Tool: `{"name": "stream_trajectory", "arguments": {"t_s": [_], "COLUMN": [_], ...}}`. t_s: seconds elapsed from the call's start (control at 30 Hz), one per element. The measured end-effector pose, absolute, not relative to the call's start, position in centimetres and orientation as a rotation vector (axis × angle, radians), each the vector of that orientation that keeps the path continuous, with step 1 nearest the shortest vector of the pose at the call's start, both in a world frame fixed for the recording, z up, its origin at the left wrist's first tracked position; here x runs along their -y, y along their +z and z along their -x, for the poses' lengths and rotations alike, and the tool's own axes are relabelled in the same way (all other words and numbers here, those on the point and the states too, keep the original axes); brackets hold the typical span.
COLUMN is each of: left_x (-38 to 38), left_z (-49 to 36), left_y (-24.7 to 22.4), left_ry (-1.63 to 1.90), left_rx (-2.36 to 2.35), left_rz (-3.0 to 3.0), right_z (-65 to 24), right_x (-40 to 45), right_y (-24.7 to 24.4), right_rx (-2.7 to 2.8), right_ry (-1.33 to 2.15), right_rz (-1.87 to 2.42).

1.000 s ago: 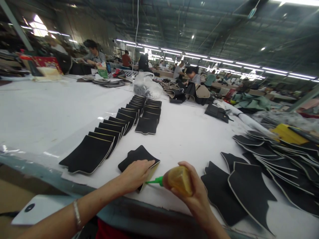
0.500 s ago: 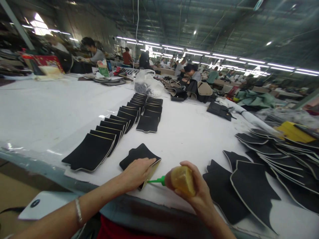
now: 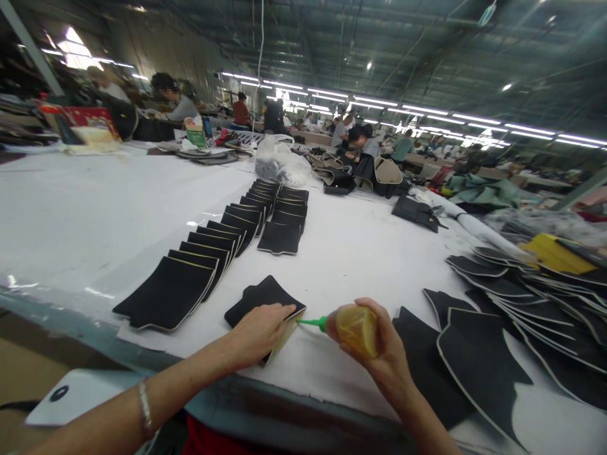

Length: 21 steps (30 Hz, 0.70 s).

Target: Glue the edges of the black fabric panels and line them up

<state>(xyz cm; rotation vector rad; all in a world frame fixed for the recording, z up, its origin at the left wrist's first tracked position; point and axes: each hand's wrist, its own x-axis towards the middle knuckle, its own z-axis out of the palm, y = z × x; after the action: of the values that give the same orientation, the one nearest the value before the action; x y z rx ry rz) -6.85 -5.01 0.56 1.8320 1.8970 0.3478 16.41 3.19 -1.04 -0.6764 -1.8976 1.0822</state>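
My left hand (image 3: 262,331) lies flat with its fingers stretched out on a black leather-like panel (image 3: 258,296) near the table's front edge. Along the panel's right side a yellowish strip (image 3: 283,344) shows beside my fingers. My right hand (image 3: 391,354) is wrapped round a squeeze bottle (image 3: 353,330) of amber liquid, probably glue, tilted on its side. Its thin green nozzle (image 3: 313,323) points left, with the tip at the upper end of that strip. I cannot make out whether liquid is coming out.
Overlapping black panels form a long row (image 3: 165,291) on the left and a shorter row (image 3: 279,237) beside it. More loose panels (image 3: 478,360) and a fanned pile (image 3: 535,303) lie right. A clear plastic bag (image 3: 279,161) sits at the back. Several people work farther off.
The bottle in my right hand has moved up and to the right, its nozzle tip travelling along the strip from the near end to the far end. My left hand has stayed on the panel.
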Motion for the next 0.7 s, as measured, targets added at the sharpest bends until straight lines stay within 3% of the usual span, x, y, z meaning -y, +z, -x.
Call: {"name": "stream_trajectory", "arguments": {"t_s": [0.43,0.57,0.7], "left_x": [4.9,4.8,4.8], "left_z": [7.1,7.2,7.4], "left_y": [-0.1,0.2,0.7], "left_ry": [0.428,0.489,0.572], "left_rx": [-1.854,-1.825,-1.778], "left_rz": [-1.841,-1.804,-1.701], "right_z": [-16.3,-15.6,-15.3], "right_x": [-3.1,-1.4,-0.6], "right_y": [-1.3,-1.2,-1.5], "right_rx": [1.844,1.741,1.083], "right_ry": [1.087,1.331,1.814], "right_rz": [0.718,0.744,0.777]}}
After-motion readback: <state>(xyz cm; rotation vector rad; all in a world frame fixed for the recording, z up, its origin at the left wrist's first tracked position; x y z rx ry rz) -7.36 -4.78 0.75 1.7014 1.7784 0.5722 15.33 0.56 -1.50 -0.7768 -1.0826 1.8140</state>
